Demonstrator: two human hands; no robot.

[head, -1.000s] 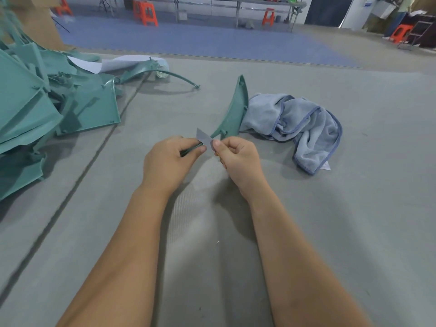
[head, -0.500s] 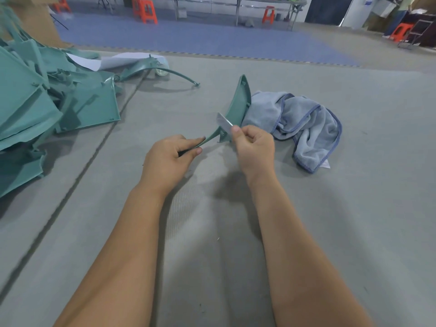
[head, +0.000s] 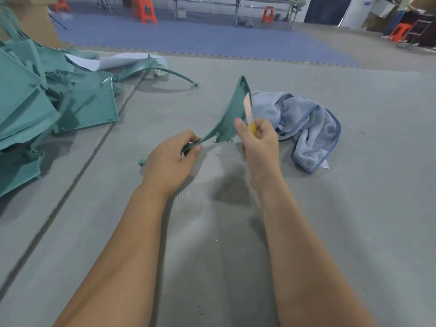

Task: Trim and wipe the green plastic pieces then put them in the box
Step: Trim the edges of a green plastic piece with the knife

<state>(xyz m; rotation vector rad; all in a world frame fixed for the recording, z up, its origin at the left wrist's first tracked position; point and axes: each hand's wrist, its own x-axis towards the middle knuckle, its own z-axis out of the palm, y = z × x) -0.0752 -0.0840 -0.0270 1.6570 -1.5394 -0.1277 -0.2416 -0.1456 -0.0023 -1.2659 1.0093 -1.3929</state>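
Your two bare forearms reach forward over the grey mat [head: 236,267] from the 6 o'clock edge of the view. Your left hand [head: 168,159] is clenched around the narrow lower end of the green plastic piece [head: 230,116], with the fingers curled over it and the thumb on top; a small green tab shows just beyond the hand at its 9 o'clock side. From that grip the piece rises and widens toward 1 o'clock, ending in a rounded tip held clear of the mat. Your right hand [head: 258,140] grasps the trimming blade [head: 247,108] by its yellow-wrapped lower part, thumb extended upward along the face of the piece. The blade points toward 12 o'clock and lies along the right-hand edge of the piece; whether it touches that edge cannot be told. At 3 o'clock from the right hand, the blue cloth [head: 306,123] lies crumpled on the mat, just beside the piece. At 9 to 10 o'clock, well apart from your hands, the pile of green plastic pieces [head: 47,107] lies heaped on the mat, with one thin curved strip [head: 174,74] reaching out of it toward 12 o'clock. Farther back lies a blue floor area [head: 188,38], with orange stools [head: 144,10] standing beyond it.
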